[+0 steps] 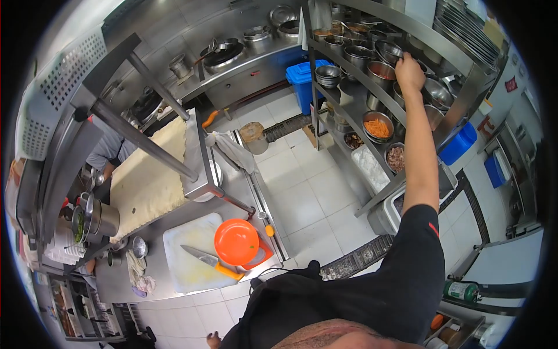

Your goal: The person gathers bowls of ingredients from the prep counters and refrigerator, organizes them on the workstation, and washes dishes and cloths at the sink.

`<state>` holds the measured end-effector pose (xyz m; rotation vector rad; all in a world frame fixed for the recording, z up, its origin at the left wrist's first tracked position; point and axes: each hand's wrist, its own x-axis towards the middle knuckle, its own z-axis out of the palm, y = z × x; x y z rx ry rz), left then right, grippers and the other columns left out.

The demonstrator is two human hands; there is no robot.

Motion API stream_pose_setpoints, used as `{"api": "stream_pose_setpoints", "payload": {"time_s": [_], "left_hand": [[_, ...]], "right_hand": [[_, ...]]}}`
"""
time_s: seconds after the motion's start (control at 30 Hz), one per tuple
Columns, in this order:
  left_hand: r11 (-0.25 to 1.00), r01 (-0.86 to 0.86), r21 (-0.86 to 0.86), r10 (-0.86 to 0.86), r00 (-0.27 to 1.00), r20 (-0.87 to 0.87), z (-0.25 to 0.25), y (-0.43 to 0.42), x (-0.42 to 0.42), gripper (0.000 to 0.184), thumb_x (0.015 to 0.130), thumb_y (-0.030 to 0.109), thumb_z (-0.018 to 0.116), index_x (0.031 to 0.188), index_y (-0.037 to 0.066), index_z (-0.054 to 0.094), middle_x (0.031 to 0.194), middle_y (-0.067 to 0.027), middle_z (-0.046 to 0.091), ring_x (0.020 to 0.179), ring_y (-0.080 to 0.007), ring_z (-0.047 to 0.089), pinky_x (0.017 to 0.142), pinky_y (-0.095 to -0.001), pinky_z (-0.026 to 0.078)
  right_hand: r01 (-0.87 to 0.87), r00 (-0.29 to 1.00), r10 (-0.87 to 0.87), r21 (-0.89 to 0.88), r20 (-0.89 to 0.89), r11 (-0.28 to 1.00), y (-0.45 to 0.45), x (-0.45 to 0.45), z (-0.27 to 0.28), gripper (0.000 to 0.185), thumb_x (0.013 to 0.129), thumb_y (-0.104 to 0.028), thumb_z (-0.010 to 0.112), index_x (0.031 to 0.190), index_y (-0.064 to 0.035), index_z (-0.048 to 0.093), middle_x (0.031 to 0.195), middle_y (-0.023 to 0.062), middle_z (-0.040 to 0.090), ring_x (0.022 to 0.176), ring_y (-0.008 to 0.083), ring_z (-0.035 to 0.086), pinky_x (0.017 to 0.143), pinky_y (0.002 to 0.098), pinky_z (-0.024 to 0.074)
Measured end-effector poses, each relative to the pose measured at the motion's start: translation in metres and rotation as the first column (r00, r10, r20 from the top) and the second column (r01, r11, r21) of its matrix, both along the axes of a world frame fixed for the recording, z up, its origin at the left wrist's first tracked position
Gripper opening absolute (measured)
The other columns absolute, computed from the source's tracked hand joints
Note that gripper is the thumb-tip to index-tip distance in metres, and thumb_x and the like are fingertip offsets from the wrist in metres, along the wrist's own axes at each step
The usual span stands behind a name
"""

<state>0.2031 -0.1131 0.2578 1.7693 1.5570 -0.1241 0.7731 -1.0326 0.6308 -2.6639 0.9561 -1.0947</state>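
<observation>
My right arm stretches out to the steel shelf rack, where my right hand (pixel 410 73) is closed on the rim of a tilted metal bowl (pixel 387 51). Just below that bowl sits a metal pot of red sauce (pixel 382 71). Closer to me on the rack are a bowl of shredded carrot (pixel 378 128) and a bowl of chopped pinkish food (pixel 396 158). My left hand (pixel 214 339) hangs low at the bottom edge of the view, away from the counter. Its few visible fingers look apart, and nothing shows in them.
On the steel counter lie a white cutting board (pixel 189 244), a knife (pixel 203 256) with a yellow handle and an orange bowl (pixel 236 242). A blue bin (pixel 300 85) stands by the rack. Another person's sleeve (pixel 110 142) appears behind the counter's shelf. Stove pans (pixel 224 53) are at the back.
</observation>
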Motion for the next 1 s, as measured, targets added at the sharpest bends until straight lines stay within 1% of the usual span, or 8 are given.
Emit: {"api": "stream_pose_setpoints", "payload": {"time_s": [0.1, 0.17, 0.27, 0.53, 0.57, 0.67, 0.8, 1.0], "left_hand": [[0.98, 0.048, 0.193, -0.059, 0.997, 0.056, 0.0, 0.04, -0.018, 0.062, 0.09, 0.018, 0.069, 0.139, -0.009, 0.042, 0.128, -0.026, 0.06, 0.115, -0.0411, 0.061, 0.086, -0.0623, 0.054], [0.803, 0.249, 0.541, -0.251, 0.965, -0.072, -0.021, 0.074, -0.015, 0.058, 0.086, 0.017, 0.074, 0.133, -0.008, 0.052, 0.132, -0.0271, 0.06, 0.12, -0.039, 0.061, 0.1, -0.0516, 0.05], [0.718, -0.071, 0.692, -0.142, 0.959, 0.246, -0.025, 0.094, 0.005, 0.05, 0.089, 0.009, 0.068, 0.135, -0.005, 0.055, 0.133, -0.0249, 0.061, 0.124, -0.036, 0.059, 0.107, -0.043, 0.045], [0.587, -0.564, 0.582, -0.106, 0.658, 0.745, 0.118, 0.141, 0.131, 0.054, 0.091, 0.012, 0.064, 0.141, 0.0, 0.047, 0.13, -0.0189, 0.052, 0.109, -0.0255, 0.057, 0.093, -0.0361, 0.05], [0.6, -0.567, 0.565, -0.139, 0.621, 0.771, 0.142, 0.145, 0.145, 0.054, 0.093, 0.012, 0.064, 0.142, 0.001, 0.046, 0.132, -0.019, 0.051, 0.109, -0.0243, 0.056, 0.092, -0.0357, 0.05], [0.68, -0.547, 0.488, -0.261, 0.44, 0.859, 0.208, 0.145, 0.186, 0.051, 0.097, 0.013, 0.064, 0.143, 0.001, 0.044, 0.134, -0.0172, 0.052, 0.109, -0.0218, 0.058, 0.092, -0.0344, 0.051], [0.773, -0.369, 0.516, -0.441, 0.272, 0.855, 0.266, 0.175, 0.241, 0.048, 0.098, 0.012, 0.065, 0.142, 0.002, 0.046, 0.134, -0.0144, 0.056, 0.116, -0.0207, 0.057, 0.096, -0.0329, 0.05], [0.82, -0.178, 0.544, -0.549, 0.021, 0.836, 0.344, 0.227, 0.336, 0.086, 0.084, 0.021, 0.083, 0.152, 0.004, 0.034, 0.148, -0.0194, 0.045, 0.131, -0.0308, 0.051, 0.109, -0.0428, 0.043]], "right_hand": [[-0.089, 0.991, 0.096, -0.082, 0.094, 0.993, 0.015, -0.034, 0.004, 0.029, 0.097, -0.033, 0.056, 0.112, -0.0111, 0.069, 0.109, 0.0144, 0.073, 0.101, 0.0386, 0.069, 0.085, 0.0508, 0.0556], [-0.143, 0.968, 0.163, -0.117, 0.189, 0.983, 0.027, -0.057, 0.007, 0.034, 0.097, -0.036, 0.056, 0.117, -0.0129, 0.07, 0.112, 0.015, 0.072, 0.103, 0.0375, 0.069, 0.087, 0.0483, 0.0546], [-0.238, 0.927, 0.277, -0.176, 0.252, 0.955, 0.065, -0.09, 0.026, 0.033, 0.098, -0.038, 0.059, 0.116, -0.0134, 0.073, 0.107, 0.0149, 0.074, 0.097, 0.0345, 0.071, 0.083, 0.0431, 0.0553], [-0.476, 0.721, 0.523, -0.224, 0.453, 0.85, 0.207, -0.172, 0.068, 0.027, 0.103, -0.023, 0.062, 0.124, -0.0081, 0.07, 0.109, 0.007, 0.074, 0.092, 0.0142, 0.069, 0.083, 0.0291, 0.0539], [-0.547, 0.629, 0.609, -0.283, 0.483, 0.788, 0.241, -0.183, 0.075, 0.023, 0.102, -0.011, 0.063, 0.121, -0.0013, 0.071, 0.104, 0.0057, 0.073, 0.089, 0.0107, 0.066, 0.08, 0.0257, 0.053], [-0.699, 0.478, 0.769, -0.346, 0.425, 0.626, 0.311, -0.213, 0.076, 0.024, 0.102, -0.007, 0.06, 0.123, 0.002, 0.069, 0.107, 0.0078, 0.071, 0.09, 0.0113, 0.066, 0.082, 0.0248, 0.0521], [-0.882, 0.366, 0.843, -0.143, 0.394, 0.449, 0.454, -0.243, 0.06, 0.023, 0.101, 0.0, 0.057, 0.121, 0.0034, 0.068, 0.108, 0.0076, 0.068, 0.091, 0.0134, 0.063, 0.081, 0.0245, 0.0504], [-0.987, 0.087, 0.98, 0.147, 0.178, 0.061, 0.726, -0.243, 0.053, 0.044, 0.085, -0.003, 0.07, 0.129, -0.0043, 0.064, 0.128, 0.0152, 0.061, 0.1, 0.0217, 0.064, 0.087, 0.0329, 0.0511]]}}
